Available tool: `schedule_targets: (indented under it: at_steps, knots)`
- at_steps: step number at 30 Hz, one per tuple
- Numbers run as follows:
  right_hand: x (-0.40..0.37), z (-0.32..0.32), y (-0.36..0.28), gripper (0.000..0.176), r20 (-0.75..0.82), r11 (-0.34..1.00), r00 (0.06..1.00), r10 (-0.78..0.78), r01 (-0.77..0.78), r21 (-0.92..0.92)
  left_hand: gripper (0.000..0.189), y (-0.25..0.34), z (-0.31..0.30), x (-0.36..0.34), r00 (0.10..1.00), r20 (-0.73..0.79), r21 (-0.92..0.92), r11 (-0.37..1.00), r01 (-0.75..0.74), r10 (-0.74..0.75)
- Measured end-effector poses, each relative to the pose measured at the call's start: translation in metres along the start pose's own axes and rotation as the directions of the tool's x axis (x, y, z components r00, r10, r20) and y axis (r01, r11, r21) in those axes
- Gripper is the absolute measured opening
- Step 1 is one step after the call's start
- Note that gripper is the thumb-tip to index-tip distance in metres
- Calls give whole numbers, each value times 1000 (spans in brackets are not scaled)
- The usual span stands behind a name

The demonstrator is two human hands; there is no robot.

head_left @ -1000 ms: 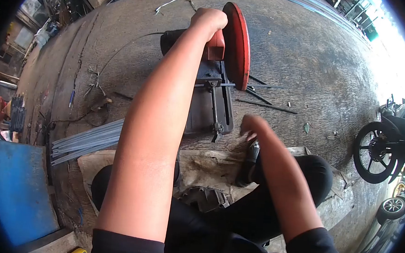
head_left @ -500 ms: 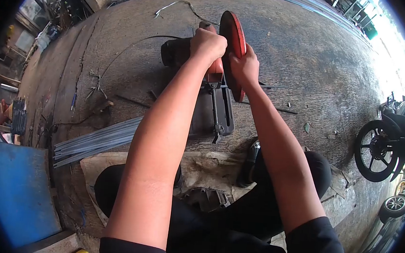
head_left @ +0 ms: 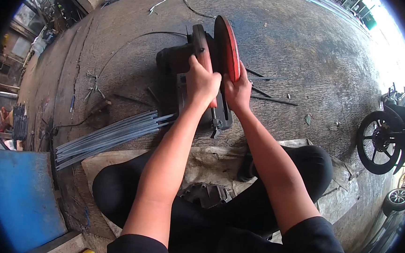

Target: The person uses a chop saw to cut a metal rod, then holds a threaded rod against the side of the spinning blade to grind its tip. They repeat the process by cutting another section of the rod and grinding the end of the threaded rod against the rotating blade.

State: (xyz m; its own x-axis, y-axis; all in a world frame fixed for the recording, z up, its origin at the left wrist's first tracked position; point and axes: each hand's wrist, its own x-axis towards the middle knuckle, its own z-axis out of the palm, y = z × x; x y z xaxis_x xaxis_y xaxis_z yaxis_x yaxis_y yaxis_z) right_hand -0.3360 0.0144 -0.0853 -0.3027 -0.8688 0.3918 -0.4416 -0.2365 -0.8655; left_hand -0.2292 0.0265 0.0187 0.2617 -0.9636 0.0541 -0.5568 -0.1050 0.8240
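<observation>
A dark chop saw (head_left: 169, 60) with a red guard and handle stands on the ground in front of me. My left hand (head_left: 202, 83) is closed around the lower part of its red guard (head_left: 202, 49). Beside it, a large round cutting disc (head_left: 226, 46), dark on its left face and red along its right edge, is held nearly upright. My right hand (head_left: 239, 90) grips the lower right edge of this disc, its fingers partly hidden behind it. Below both hands, the saw's base (head_left: 225, 121) shows with its metal clamp (head_left: 216, 126).
Grey metal bars (head_left: 108, 136) lie to the left of the saw, and thin dark rods (head_left: 275, 99) to its right. A cable (head_left: 123, 46) runs leftward. A blue panel (head_left: 19, 193) is at lower left, a motorcycle wheel (head_left: 377, 141) at right. A cloth sheet (head_left: 209, 162) lies beneath my legs.
My left hand has slid down from the top of the red guard towards me. My right hand has moved down and slightly left with the disc, which now stands closer to the guard.
</observation>
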Motion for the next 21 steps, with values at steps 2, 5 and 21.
schedule_targets:
  at_steps: [2,5,21]
  knots:
    - [-8,2,8,59,-3,1000,1000,10,-10,10,73,-10,3,-8,1000,24,-37,999,15,-14]
    - [-18,0,10,59,23,999,999,39,-39,19,73,-9,2,-22,997,58,-70,996,57,-53]
    - [-46,6,34,57,10,999,1000,27,-27,-18,69,-50,28,-45,999,-44,-124,992,8,-13]
